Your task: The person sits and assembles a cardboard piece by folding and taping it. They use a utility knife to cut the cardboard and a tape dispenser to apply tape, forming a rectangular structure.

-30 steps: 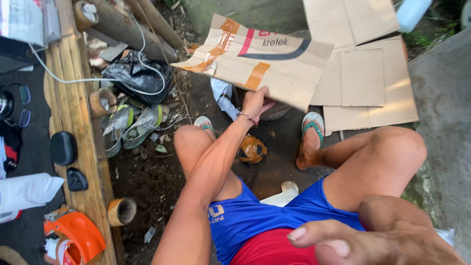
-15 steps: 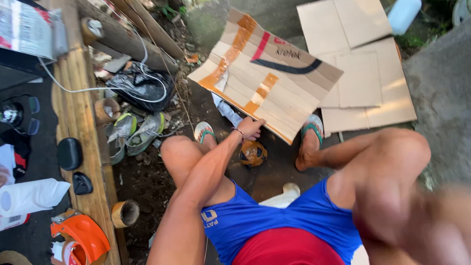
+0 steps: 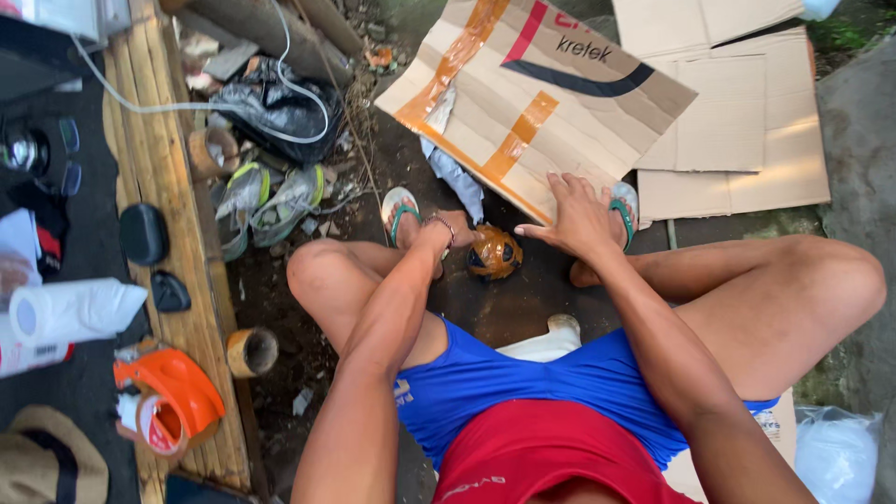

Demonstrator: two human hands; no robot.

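While the person sits low with both knees spread, the left hand reaches down between the legs, and its fingers are mostly hidden behind the wrist, so I cannot tell if they are spread or closed. A thin bracelet is around this wrist. Far to the left of this hand there is a wooden plank, and an orange helmet lies at its near end. Just to the right of the left hand a small round brown object rests on the ground. Further right, the right hand lies flat with spread fingers on the near edge of a flattened cardboard box, pressing it down
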